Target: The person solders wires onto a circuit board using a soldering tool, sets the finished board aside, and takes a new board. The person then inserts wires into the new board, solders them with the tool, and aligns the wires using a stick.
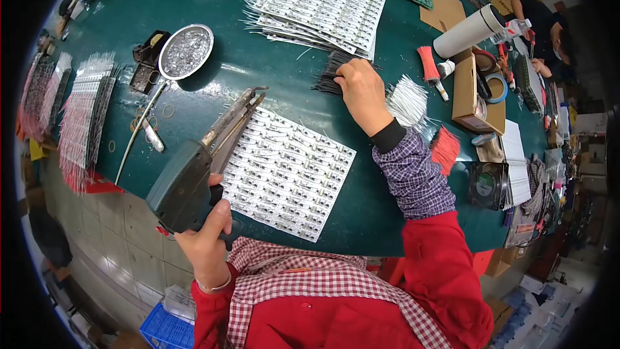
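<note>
My left hand point(208, 236) is wrapped round the handle of a dark soldering gun point(181, 187). The gun's long metal tip points away from me, above the far left corner of a white circuit board panel point(290, 174). This panel lies flat before me, with rows of small dark parts and thin wires on it. Farther off to the right, my right hand point(363, 94) has its fingers curled and pinched at a bundle of black wires point(328, 76). How many wires the fingertips hold is hidden.
Beyond the black wires lies a stack of wired white panels point(323, 3). White wires point(408, 102) and red wires point(445, 148) lie right of my hand, near a cardboard box point(475, 94) and a flask point(468, 31). A metal dish point(187, 52) of silvery scraps stands far left.
</note>
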Motion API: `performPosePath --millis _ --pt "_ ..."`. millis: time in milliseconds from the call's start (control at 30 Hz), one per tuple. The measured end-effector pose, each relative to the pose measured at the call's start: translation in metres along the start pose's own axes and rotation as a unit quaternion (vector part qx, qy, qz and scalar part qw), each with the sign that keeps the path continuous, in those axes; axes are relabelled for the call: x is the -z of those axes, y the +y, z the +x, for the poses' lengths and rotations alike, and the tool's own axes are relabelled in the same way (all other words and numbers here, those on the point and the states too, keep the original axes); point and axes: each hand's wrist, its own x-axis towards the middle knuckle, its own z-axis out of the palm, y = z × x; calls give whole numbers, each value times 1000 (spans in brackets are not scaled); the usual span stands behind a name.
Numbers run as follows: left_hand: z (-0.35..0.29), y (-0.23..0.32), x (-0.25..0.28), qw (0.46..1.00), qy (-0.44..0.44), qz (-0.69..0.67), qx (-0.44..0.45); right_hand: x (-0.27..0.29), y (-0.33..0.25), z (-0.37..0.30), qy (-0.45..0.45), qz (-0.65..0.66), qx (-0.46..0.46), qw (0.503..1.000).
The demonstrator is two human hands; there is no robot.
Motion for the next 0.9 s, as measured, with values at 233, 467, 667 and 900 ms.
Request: performPosePath --millis 233,467,667,900 --pt "1 6 -6 996 33 42 71 4 -3 7 15 22 23 999" --pt "12 -7 5 993 -77 -39 78 16 3 5 -12 51 41 998" --pt "20 -7 13 988 -88 -66 104 25 0 14 -33 14 41 999" --pt "25 -12 20 990 -90 -71 80 58 -13 35 -120 -76 86 986"
